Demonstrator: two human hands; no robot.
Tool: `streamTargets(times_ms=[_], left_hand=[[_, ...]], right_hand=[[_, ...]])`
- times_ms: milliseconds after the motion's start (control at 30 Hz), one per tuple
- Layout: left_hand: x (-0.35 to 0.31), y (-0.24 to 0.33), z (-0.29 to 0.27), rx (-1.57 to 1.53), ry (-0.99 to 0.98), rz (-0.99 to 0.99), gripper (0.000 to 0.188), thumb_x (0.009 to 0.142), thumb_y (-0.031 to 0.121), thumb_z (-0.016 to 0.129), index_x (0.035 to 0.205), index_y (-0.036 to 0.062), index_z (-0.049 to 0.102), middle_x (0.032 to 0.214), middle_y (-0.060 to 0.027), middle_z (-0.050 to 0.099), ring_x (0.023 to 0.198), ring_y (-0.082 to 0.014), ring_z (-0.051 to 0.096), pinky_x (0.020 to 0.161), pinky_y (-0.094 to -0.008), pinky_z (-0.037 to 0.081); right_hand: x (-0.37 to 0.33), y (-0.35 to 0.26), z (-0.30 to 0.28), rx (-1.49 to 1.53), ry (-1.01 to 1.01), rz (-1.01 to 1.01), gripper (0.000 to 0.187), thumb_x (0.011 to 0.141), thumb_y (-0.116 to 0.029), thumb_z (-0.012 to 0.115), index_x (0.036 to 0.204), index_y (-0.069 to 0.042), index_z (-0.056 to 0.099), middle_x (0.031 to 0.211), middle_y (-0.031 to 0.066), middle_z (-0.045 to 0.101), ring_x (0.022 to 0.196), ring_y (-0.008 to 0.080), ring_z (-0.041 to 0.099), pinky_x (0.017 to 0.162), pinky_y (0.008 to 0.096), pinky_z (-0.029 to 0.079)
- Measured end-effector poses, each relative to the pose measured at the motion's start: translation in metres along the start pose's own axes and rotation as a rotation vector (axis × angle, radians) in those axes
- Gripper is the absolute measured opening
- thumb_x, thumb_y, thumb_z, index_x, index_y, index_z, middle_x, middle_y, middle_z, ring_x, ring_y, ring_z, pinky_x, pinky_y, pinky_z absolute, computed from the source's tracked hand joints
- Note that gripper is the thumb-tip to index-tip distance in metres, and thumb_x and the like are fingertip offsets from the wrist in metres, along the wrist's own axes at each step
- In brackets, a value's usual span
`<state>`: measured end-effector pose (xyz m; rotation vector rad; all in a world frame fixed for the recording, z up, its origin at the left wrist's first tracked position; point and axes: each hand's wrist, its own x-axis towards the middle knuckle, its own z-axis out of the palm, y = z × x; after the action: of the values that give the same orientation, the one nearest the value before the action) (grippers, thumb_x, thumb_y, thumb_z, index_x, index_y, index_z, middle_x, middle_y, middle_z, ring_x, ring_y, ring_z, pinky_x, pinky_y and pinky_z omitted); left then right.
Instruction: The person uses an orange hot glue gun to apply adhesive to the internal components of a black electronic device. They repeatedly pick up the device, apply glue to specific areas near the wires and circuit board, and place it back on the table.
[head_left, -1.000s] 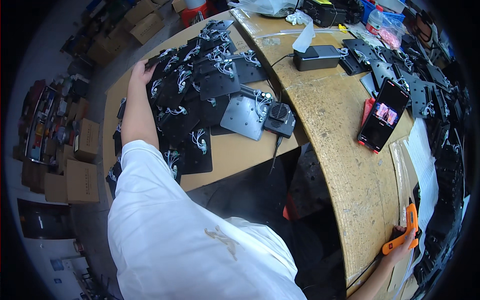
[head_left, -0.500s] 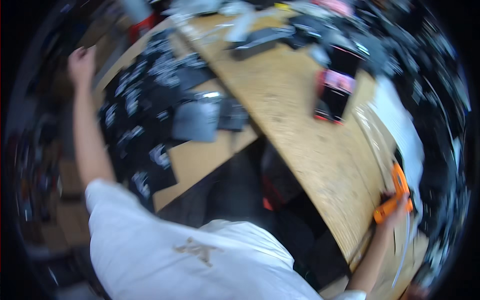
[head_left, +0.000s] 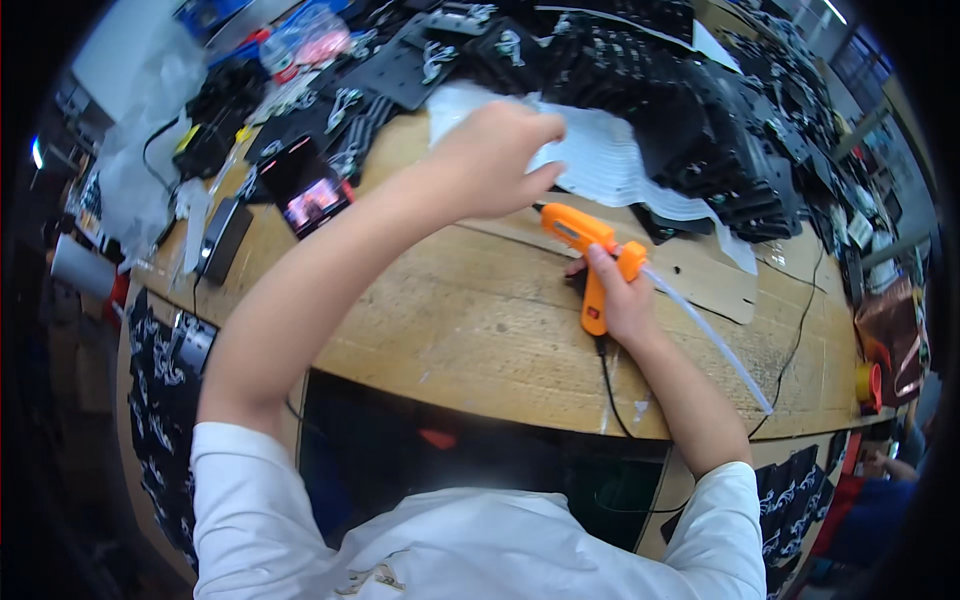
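Orange plastic, probably light and stiff, the glue gun (head_left: 572, 226) over the worktop (head_left: 470, 330) suits holding by its handle (head_left: 593, 305), right hand (head_left: 627, 300) fingers wrapped there, left hand (head_left: 500, 158) fingers parted.

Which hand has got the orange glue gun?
The right hand: it grips the orange glue gun by its handle. The left hand is different: its thumb and fingers are apart, with nothing showing between them.

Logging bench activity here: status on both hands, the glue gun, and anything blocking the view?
Right hand gripping orange glue gun. Left hand raised, thumb and fingers apart, nothing visible in it. Left hand masks part of white sheet.
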<state>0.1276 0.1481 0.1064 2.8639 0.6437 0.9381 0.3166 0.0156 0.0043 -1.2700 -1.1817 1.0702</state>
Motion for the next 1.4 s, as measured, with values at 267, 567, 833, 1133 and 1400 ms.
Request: streamTargets(times_ms=[267, 567, 833, 1133, 1400], left_hand=[[0.140, 0.013, 0.102, -0.242, -0.067, -0.111, 0.072, 0.069, 0.023, 0.072, 0.135, 0.0165, 0.045, 0.100, -0.0237, 0.065, 0.084, -0.0335, 0.067, 0.079, -0.0384, 0.053], [0.112, -0.010, 0.104, -0.222, 0.032, -0.291, 0.036, 0.067, 0.020, 0.071, 0.096, 0.0064, 0.057, 0.079, -0.0160, 0.066, 0.068, -0.0290, 0.065, 0.066, -0.0347, 0.051], [0.037, 0.045, 0.016, -0.571, 0.326, -0.254, 0.038, 0.080, 0.003, 0.067, 0.115, 0.0035, 0.050, 0.116, -0.0078, 0.052, 0.098, -0.0155, 0.056, 0.084, -0.0285, 0.047], [-0.166, 0.110, -0.004, 0.155, 0.639, -0.716, 0.058, 0.079, -0.008, 0.066, 0.128, -0.0032, 0.035, 0.119, -0.0169, 0.048, 0.102, -0.0231, 0.058, 0.090, -0.0313, 0.049], [-0.194, 0.101, 0.026, -0.361, 0.779, -0.569, 0.066, 0.075, -0.007, 0.067, 0.130, -0.0012, 0.031, 0.078, -0.0135, 0.063, 0.072, -0.0186, 0.066, 0.064, -0.0263, 0.053]], right_hand=[[0.000, -0.001, -0.004, -0.154, -0.079, -0.085, 0.028, 0.089, -0.026, 0.061, 0.085, 0.001, 0.065, 0.074, 0.0068, 0.065, 0.066, 0.0135, 0.060, 0.063, 0.0290, 0.048], [0.003, -0.014, 0.002, -0.253, -0.046, -0.059, 0.032, 0.087, -0.029, 0.063, 0.081, 0.002, 0.065, 0.067, 0.0057, 0.065, 0.062, 0.0105, 0.058, 0.055, 0.0275, 0.046], [-0.001, -0.008, -0.016, -0.116, 0.050, -0.044, 0.028, 0.087, -0.027, 0.063, 0.081, 0.000, 0.064, 0.064, 0.0055, 0.060, 0.058, 0.0111, 0.054, 0.052, 0.0285, 0.044], [-0.001, -0.006, 0.003, 0.198, 0.000, -0.065, 0.025, 0.090, -0.025, 0.058, 0.088, 0.000, 0.065, 0.077, 0.0055, 0.064, 0.073, 0.0149, 0.060, 0.068, 0.0295, 0.047], [-0.042, -0.029, 0.010, -0.060, -0.380, -0.150, 0.042, 0.081, -0.032, 0.057, 0.099, 0.005, 0.064, 0.082, 0.0142, 0.066, 0.073, 0.0208, 0.063, 0.069, 0.0317, 0.050]])
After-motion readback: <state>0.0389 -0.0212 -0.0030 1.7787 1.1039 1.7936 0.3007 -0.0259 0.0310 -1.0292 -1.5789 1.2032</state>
